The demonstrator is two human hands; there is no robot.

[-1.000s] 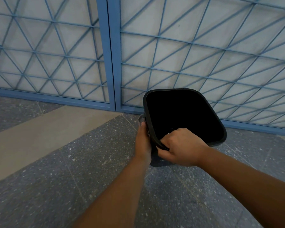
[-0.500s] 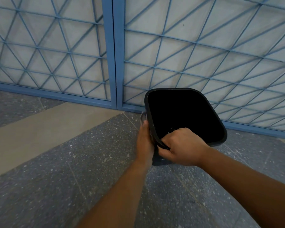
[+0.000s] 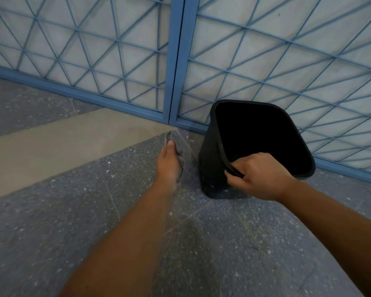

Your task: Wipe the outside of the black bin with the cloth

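two bare forearms extend from the bottom edge over a speckled grey terrazzo floor. the right hand is closed on the near rim of the black bin, thumb outside and fingers curled over the lip into the opening. the bin stands on the floor, tilted with its open mouth facing up and toward the camera; its near lower edge contacts the floor. the left hand is positioned to the left of the bin, apart from its side wall, with a strip of floor visible between them. this hand is clamped on a grey cloth, thumb on top; the cloth projects beyond the fingertips and is partly hidden under the palm. a tan floor band runs diagonally at left. beyond the bin, a blue metal lattice gate with pale backing panels spans the far side, its bottom rail just behind the bin.
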